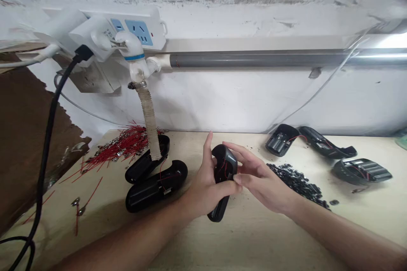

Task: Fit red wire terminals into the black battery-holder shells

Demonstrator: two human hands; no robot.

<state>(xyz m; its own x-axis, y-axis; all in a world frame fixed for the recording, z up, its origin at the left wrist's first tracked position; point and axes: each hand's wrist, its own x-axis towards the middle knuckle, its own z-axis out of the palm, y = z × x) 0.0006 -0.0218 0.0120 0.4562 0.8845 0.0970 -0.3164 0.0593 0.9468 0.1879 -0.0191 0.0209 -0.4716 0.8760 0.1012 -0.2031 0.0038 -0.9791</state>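
Observation:
My left hand [205, 188] is closed around a black curved plastic housing [218, 212], its thumb across the front and its index finger pointing up. Thin red wires show inside the housing's hollow upper part, and small pale lettering marks its rim. My right hand [262, 180] grips the housing's right edge, with the thumb in front near the left thumb tip and the fingers behind. Whether a small part sits under the right thumb is hidden. Left of my hands, a similar black housing [146, 197] with a red wire lies beside another open black shell [140, 169].
A pile of red wires with metal contacts [124, 146] lies at the back left, under a ribbed hose [149, 112]. Small black parts [299, 184] are heaped at right, near several black shells [362, 170]. A black cable [47, 135] hangs from the power strip [140, 29].

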